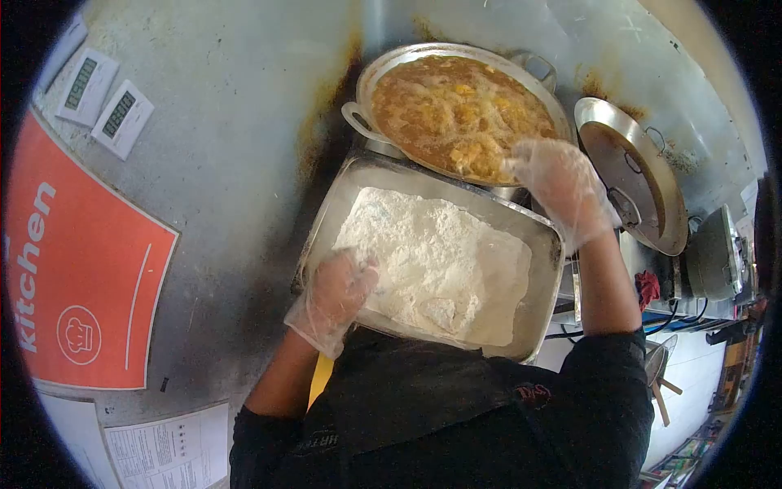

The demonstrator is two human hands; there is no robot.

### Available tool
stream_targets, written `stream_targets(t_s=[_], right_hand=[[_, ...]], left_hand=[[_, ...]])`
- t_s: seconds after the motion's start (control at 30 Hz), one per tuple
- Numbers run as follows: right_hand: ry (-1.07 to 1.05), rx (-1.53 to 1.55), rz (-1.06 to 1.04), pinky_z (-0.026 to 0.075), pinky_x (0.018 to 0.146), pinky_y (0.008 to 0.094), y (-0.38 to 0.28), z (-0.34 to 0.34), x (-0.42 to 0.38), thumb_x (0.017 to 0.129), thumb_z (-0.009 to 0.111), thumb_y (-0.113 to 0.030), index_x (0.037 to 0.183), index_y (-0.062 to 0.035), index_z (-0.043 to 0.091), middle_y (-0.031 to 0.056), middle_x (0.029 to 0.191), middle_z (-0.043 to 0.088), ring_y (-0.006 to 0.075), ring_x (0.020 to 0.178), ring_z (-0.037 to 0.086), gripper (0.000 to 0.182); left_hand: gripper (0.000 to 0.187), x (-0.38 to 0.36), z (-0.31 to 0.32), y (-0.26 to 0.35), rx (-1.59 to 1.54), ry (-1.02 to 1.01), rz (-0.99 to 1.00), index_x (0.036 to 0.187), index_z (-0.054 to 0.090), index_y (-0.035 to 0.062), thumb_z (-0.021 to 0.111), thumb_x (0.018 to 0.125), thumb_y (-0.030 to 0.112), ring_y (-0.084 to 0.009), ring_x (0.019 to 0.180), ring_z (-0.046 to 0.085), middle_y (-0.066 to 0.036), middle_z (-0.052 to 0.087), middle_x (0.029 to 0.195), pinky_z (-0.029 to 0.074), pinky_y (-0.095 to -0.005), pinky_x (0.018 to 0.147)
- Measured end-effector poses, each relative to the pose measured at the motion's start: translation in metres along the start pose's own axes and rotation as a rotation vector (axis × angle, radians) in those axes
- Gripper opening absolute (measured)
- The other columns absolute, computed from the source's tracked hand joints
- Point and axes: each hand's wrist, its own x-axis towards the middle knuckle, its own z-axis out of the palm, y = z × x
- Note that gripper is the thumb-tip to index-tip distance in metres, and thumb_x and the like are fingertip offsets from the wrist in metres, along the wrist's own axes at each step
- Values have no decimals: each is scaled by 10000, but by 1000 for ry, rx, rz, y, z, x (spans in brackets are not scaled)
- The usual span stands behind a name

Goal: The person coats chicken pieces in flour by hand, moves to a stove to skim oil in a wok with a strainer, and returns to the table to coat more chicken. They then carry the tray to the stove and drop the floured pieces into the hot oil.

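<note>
My right hand (556, 186), in a clear plastic glove, reaches over the near right rim of a wide wok (405, 149) of bubbling brown oil. Its fingers are drawn together, with whitish fingertips right over the oil; I cannot tell what is between them. Golden frying pieces (476, 156) float in the oil below. My left hand (338, 285), gloved too, is curled closed at the left side of a metal tray (544, 244). White flour (415, 244) covers much of the tray, and a flour-coated piece (441, 313) lies near its front edge.
A second wok (676, 183) of dark liquid stands to the right, with a lidded pot (713, 257) beyond it. Two digital timers (122, 118) and a red kitchen sign (90, 277) are on the metal wall at left. A red cloth (648, 289) lies at right.
</note>
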Motion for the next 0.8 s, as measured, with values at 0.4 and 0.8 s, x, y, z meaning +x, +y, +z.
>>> stream_targets(t_s=[0.4, 0.8], right_hand=[[-301, 324, -10, 499, 864, 450, -1, 63, -114, 855, 580, -381, 1038, -109, 715, 178, 967, 689, 340, 938, 652, 355], [-296, 407, 215, 497, 863, 433, 27, 80, -172, 865, 605, -400, 1030, -101, 717, 168, 977, 692, 335, 947, 650, 359]], left_hand=[[140, 149, -26, 142, 254, -222, 534, 892, 645, -15, 551, 819, 58, -176, 693, 602, -114, 651, 744, 487, -320, 681], [195, 273, 37, 102, 1124, -428, 643, 902, 712, 84, 606, 839, 236, -316, 874, 671, -153, 698, 880, 509, -415, 821]])
